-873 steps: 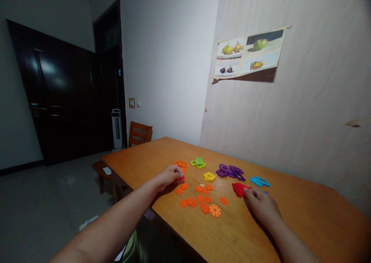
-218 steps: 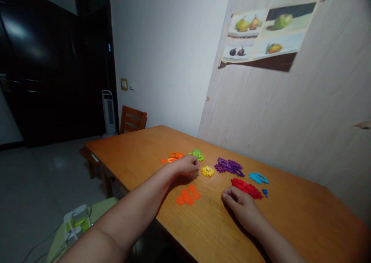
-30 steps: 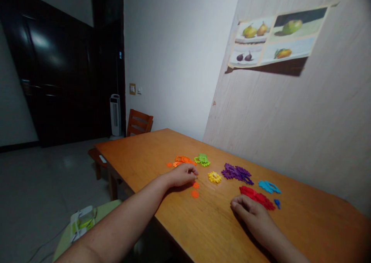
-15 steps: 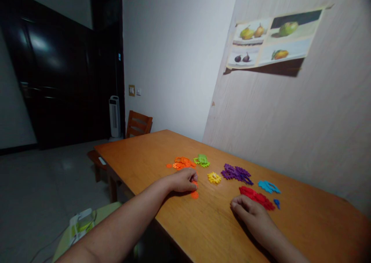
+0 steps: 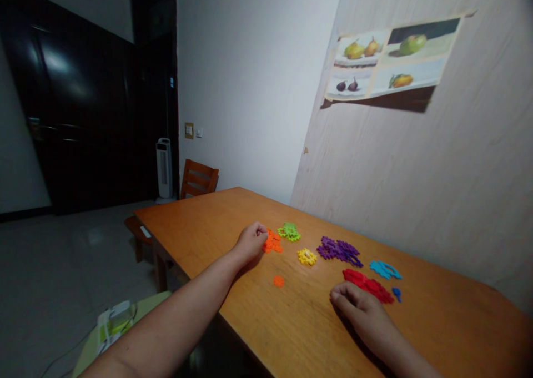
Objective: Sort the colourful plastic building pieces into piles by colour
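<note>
My left hand (image 5: pixel 251 243) is at the left edge of a pile of orange notched plastic discs (image 5: pixel 273 241), its fingers curled together. Whatever those fingers pinch is hidden, and part of the pile lies behind the hand. A single orange disc (image 5: pixel 278 281) lies apart, closer to me. My right hand (image 5: pixel 361 307) rests on the table with thumb and fingers closed, and nothing shows in it. Just beyond it is a row of red pieces (image 5: pixel 368 285). Yellow pieces (image 5: pixel 307 257) sit in a small heap between the two hands.
Green pieces (image 5: pixel 289 231), purple pieces (image 5: pixel 339 250), light-blue pieces (image 5: pixel 385 270) and a dark-blue piece (image 5: pixel 397 294) lie along the wall side of the wooden table (image 5: pixel 208 222). A wooden chair (image 5: pixel 199 179) stands behind; a pale green stool (image 5: pixel 154 306) is at lower left.
My left hand has moved away from me and left, from near the lone orange disc to the orange pile. An orange piece beside that disc is gone from there. My right hand stays put.
</note>
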`<control>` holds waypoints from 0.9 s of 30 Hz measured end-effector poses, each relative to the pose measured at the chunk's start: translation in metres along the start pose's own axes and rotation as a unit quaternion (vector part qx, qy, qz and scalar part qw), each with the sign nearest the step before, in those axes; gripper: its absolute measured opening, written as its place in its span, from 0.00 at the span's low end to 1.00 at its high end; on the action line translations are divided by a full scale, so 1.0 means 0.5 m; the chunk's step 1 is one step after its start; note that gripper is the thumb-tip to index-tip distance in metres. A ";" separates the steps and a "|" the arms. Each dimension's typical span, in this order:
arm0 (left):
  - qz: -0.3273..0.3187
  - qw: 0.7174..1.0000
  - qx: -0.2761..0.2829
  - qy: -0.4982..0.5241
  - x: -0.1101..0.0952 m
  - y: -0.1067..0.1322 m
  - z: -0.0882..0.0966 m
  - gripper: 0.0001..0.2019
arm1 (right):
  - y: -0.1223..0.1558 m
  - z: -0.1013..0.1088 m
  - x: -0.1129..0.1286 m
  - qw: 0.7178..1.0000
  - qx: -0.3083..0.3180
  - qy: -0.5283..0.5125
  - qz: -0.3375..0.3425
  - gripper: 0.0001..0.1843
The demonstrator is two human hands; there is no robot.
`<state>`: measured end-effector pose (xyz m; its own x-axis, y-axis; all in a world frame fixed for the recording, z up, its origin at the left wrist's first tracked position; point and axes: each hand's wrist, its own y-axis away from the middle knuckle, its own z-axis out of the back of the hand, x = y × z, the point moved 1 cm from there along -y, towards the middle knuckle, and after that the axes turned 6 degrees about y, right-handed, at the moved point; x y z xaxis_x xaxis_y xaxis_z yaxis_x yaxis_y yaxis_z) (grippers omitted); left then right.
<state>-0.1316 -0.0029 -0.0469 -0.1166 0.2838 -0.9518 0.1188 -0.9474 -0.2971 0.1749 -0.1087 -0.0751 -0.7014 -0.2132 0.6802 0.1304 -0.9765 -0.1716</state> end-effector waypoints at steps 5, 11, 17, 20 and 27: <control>0.032 0.958 0.268 -0.097 -0.010 0.038 -0.005 0.09 | 0.001 0.001 0.003 1.000 -0.006 0.004 -0.002 0.17; -0.037 0.889 0.407 -0.206 -0.030 0.056 0.005 0.16 | 0.001 0.002 0.009 1.000 -0.006 -0.001 -0.004 0.18; -0.035 0.875 0.423 -0.232 -0.040 0.058 0.013 0.13 | -0.001 -0.001 0.001 1.000 -0.001 0.000 0.000 0.18; 0.015 0.890 0.412 -0.196 -0.033 0.063 0.012 0.13 | -0.001 -0.004 -0.006 1.000 0.004 -0.004 -0.004 0.18; 0.038 0.988 0.137 -0.054 -0.004 0.016 0.004 0.13 | -0.002 -0.007 -0.014 1.000 0.009 -0.016 -0.004 0.19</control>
<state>-0.1324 -0.0113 -0.0473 -0.2244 0.2066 -0.9524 -0.1392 -0.9741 -0.1785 0.1773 -0.1060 -0.0818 -0.6790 -0.2062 0.7046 0.1382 -0.9785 -0.1532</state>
